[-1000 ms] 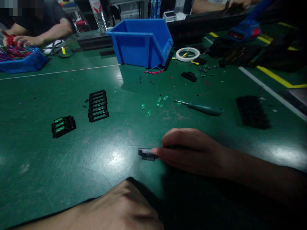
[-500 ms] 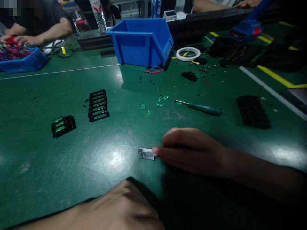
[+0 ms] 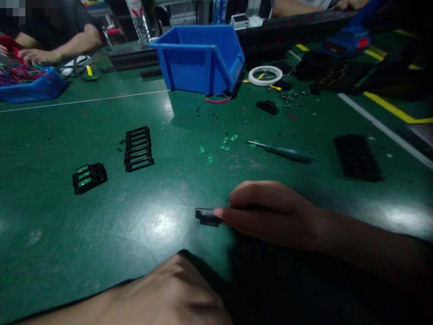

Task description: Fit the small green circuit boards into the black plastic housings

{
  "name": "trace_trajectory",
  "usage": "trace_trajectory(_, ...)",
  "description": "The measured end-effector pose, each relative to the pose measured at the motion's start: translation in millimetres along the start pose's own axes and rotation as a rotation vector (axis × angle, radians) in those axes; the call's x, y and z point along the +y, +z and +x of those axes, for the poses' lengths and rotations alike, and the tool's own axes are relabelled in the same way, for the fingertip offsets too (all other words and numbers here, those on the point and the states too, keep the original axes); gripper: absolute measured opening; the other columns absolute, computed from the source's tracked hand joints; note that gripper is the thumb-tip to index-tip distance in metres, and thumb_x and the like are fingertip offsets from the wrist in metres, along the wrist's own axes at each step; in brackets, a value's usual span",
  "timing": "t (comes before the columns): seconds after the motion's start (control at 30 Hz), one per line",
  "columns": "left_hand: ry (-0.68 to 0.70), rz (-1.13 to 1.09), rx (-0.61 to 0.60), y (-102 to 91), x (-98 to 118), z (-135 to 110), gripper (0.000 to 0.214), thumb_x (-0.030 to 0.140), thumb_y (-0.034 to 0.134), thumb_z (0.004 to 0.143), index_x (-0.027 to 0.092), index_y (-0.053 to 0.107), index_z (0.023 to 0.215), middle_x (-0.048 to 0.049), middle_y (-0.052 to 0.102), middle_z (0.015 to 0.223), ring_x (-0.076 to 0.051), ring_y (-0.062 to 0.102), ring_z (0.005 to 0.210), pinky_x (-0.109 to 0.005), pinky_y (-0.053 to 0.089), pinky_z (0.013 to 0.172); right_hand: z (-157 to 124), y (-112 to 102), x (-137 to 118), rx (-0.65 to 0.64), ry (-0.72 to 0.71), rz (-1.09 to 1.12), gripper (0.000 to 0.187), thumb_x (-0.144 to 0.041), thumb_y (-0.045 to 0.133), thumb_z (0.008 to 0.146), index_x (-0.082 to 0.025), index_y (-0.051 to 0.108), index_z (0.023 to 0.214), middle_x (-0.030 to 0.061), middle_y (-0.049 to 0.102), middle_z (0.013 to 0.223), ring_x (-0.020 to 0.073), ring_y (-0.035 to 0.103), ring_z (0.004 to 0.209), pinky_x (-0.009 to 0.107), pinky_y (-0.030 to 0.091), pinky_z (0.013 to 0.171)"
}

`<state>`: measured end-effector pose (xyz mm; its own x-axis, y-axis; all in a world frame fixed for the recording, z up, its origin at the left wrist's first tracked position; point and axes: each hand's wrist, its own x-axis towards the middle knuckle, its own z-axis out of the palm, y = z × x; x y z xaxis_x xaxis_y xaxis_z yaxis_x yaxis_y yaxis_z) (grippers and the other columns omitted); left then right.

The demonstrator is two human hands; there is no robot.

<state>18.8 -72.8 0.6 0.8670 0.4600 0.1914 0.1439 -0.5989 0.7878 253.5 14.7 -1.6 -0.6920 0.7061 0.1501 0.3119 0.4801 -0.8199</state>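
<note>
Between the thumb and bent fingers of my right hand [image 3: 270,214] is a small black plastic part [image 3: 207,216] with a stepped lower edge, its right end covered by the fingers. My left hand [image 3: 186,289] lies at the bottom edge, back of the hand up, its fingers hidden from view. Beyond the right hand lie a green-handled screwdriver [image 3: 291,154] and several small green circuit boards [image 3: 210,159]. A black slotted frame [image 3: 138,149] and a black holder [image 3: 89,177] with three green boards in it lie to the left.
A blue bin [image 3: 189,67] stands at the back, with a white ring [image 3: 265,76] and loose screws to its right. Black stacked parts [image 3: 356,158] lie at the right. Back left, another person's hands work over a blue tray [image 3: 37,92] of wires.
The black part in my right hand has tilted slightly, its face turning from shiny grey to dark. At back left, the other person's hand has lifted red wires. My left hand is practically still.
</note>
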Motion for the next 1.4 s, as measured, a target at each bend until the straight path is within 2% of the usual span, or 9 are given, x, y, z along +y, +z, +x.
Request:
trace_trajectory(0.1, 0.053, -0.027, -0.039, -1.3, -3.5, 1.2, 0.043, 0.029, 0.04, 0.108, 0.014, 0.053, 0.071, 0.005, 0.043, 0.056, -0.007, 0.035, 0.047, -0.025, 0.031, 0.044, -0.2, 0.4, 0.9, 0.003, -0.004, -0.002, 0.018, -0.036, 0.064, 0.098, -0.023, 0.063, 0.086, -0.0051, 0.057, 0.068, 0.0081, 0.05, 0.057, 0.025, 0.037, 0.053)
trace_trajectory(0.2, 0.101, -0.023, -0.025, -3.6, -3.9, 2.1, 0.046, 0.029, 0.032, 0.11, 0.014, 0.053, 0.071, 0.0045, 0.044, 0.056, -0.006, 0.036, 0.047, -0.024, 0.032, 0.044, -0.9, 1.3, 2.6, 0.006, 0.005, -0.02, 0.018, -0.037, 0.063, 0.099, -0.023, 0.064, 0.087, -0.0042, 0.059, 0.068, 0.009, 0.05, 0.056, 0.026, 0.037, 0.052)
trace_trajectory(0.33, 0.003, 0.021, -0.037, -4.6, 0.6, 1.7, 0.053, 0.033, 0.028, 0.11, 0.014, 0.052, 0.067, 0.0034, 0.045, 0.056, -0.008, 0.034, 0.048, -0.027, 0.031, 0.045, -1.3, 1.9, 3.4, 0.011, -0.003, -0.038, 0.019, -0.04, 0.062, 0.098, -0.024, 0.065, 0.087, -0.0026, 0.061, 0.069, 0.0107, 0.051, 0.055, 0.028, 0.036, 0.049)
trace_trajectory(0.67, -0.003, 0.046, -0.037, -2.4, 1.8, 0.0, 0.045, 0.031, 0.042, 0.108, 0.015, 0.053, 0.068, 0.0038, 0.048, 0.056, -0.009, 0.037, 0.048, -0.028, 0.034, 0.048, -1.7, 2.1, 2.9, 0.019, -0.003, -0.059, 0.019, -0.039, 0.062, 0.099, -0.023, 0.063, 0.088, -0.0038, 0.059, 0.07, 0.0095, 0.051, 0.057, 0.025, 0.037, 0.051)
trace_trajectory(0.77, 0.007, 0.034, -0.032, -3.7, 1.9, 1.7, 0.045, 0.032, 0.041, 0.108, 0.014, 0.054, 0.068, 0.0035, 0.048, 0.055, -0.008, 0.037, 0.048, -0.027, 0.034, 0.047, -2.1, 1.2, 4.9, 0.027, -0.061, -0.139, 0.015, -0.037, 0.063, 0.098, -0.023, 0.063, 0.093, -0.0029, 0.061, 0.072, 0.0106, 0.053, 0.058, 0.026, 0.04, 0.054)
trace_trajectory(0.93, 0.02, 0.022, -0.064, -9.1, 1.4, 5.3, 0.051, 0.033, 0.035, 0.109, 0.013, 0.055, 0.067, 0.0032, 0.047, 0.055, -0.008, 0.036, 0.047, -0.026, 0.033, 0.045, -1.3, 0.8, 11.8, 0.039, -0.319, -0.331, 0.015, -0.026, 0.062, 0.098, -0.024, 0.065, 0.113, 0.0038, 0.069, 0.095, 0.0153, 0.062, 0.074, 0.029, 0.047, 0.066)
trace_trajectory(1.03, 0.025, 0.01, -0.088, -10.5, 1.0, 6.7, 0.048, 0.031, 0.039, 0.109, 0.013, 0.056, 0.067, 0.0034, 0.048, 0.054, -0.007, 0.038, 0.047, -0.025, 0.034, 0.045, 0.3, 1.9, 16.0, 0.068, -0.361, -0.375, 0.016, -0.023, 0.063, 0.096, -0.023, 0.067, 0.112, 0.0061, 0.069, 0.101, 0.0182, 0.064, 0.082, 0.032, 0.049, 0.072)
trace_trajectory(1.17, 0.005, 0.022, -0.054, -8.4, 1.3, 6.5, 0.044, 0.032, 0.048, 0.106, 0.014, 0.055, 0.067, 0.004, 0.048, 0.053, -0.007, 0.037, 0.047, -0.026, 0.033, 0.046, 3.6, 1.2, 16.4, 0.057, -0.287, -0.425, 0.014, -0.025, 0.06, 0.098, -0.02, 0.069, 0.106, 0.0075, 0.066, 0.098, 0.0178, 0.06, 0.079, 0.031, 0.046, 0.069)
trace_trajectory(1.4, 0.011, 0.02, -0.07, -9.0, 3.6, 5.2, 0.043, 0.028, 0.043, 0.108, 0.013, 0.058, 0.07, 0.0031, 0.051, 0.055, -0.008, 0.039, 0.048, -0.026, 0.035, 0.047, 6.6, 0.2, 13.5, 0.071, -0.107, -0.414, 0.016, -0.021, 0.058, 0.095, -0.019, 0.069, 0.106, 0.008, 0.061, 0.101, 0.019, 0.057, 0.083, 0.031, 0.044, 0.073)
